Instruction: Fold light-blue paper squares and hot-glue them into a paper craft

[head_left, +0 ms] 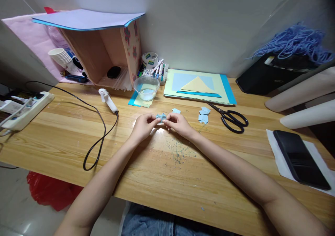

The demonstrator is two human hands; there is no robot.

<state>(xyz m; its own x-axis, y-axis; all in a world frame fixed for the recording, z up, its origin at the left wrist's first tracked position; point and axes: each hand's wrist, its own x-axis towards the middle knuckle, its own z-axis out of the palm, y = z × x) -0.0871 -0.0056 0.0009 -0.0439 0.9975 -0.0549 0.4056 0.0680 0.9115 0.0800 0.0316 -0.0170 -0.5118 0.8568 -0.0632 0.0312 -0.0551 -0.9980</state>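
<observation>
A small folded piece of light blue paper (pixel 161 117) is pinched between my two hands, just above the wooden table. My left hand (pixel 143 127) grips its left side between thumb and fingers. On its right side, the fingertips of my right hand (pixel 179 124) are closed on the same piece. Just behind my right hand lies a light blue paper scrap (pixel 176 111). Farther right are several more cut blue paper pieces (pixel 203 115), beside black-handled scissors (pixel 231 119).
A glue gun (pixel 108 100) with a looped black cord lies left. Behind my hands stand a clear plastic bowl (pixel 147 89), markers (pixel 158 70) and stacked coloured paper (pixel 227 89). A power strip (pixel 28 110) sits far left; a black phone (pixel 300 159) lies right.
</observation>
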